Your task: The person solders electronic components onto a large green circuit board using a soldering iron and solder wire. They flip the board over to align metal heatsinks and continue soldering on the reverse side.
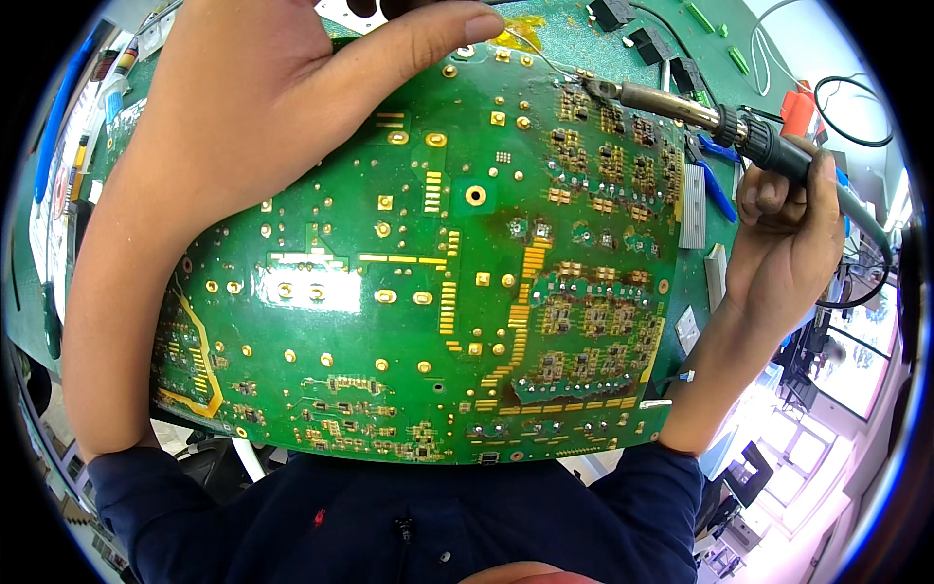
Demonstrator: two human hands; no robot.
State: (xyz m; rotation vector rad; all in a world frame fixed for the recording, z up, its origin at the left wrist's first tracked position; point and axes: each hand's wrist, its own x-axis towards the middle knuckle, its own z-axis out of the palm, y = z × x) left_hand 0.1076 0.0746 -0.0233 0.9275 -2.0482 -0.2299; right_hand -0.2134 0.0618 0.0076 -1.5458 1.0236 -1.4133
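A large green circuit board (379,321) with gold pads and small components spreads beneath both arms. My left hand (292,88) is over its upper left, thumb and fingers closed on a thin solder wire (530,47) that runs down to the top right of the board. My right hand (788,209) grips a soldering iron (662,102) by its dark handle. The iron's tip meets the board beside the wire's end, at the upper cluster of components. My left fingertips are partly hidden at the top edge of the view.
The green mat (545,19) holds black blocks (650,44), green connectors, blue-handled cutters (718,190), a finned metal piece (691,209) and a red object (798,112). Cables loop at the right. Pens and tools lie at the left rim, bright windows beyond the right side.
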